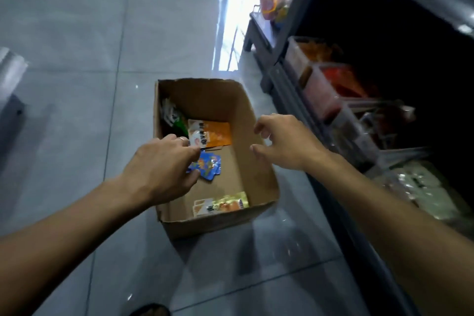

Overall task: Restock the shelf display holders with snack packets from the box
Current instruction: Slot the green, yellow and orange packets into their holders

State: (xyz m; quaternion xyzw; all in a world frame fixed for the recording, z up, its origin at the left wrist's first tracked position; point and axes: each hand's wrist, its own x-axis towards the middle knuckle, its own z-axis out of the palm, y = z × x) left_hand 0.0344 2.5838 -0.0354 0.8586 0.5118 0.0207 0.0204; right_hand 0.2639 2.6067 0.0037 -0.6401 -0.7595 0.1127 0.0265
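Open brown cardboard box (238,120) on grey floor tiles (77,59), bare bottom at right | left hand (159,164) inside, pinching blue snack packets (209,165) | right hand (284,141) over right wall, fingers loosely curled, holding nothing | clear shelf holders (323,84) right.

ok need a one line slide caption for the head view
Left hand reaching into a cardboard box for blue snack packets while the empty right hand hovers above its rim.
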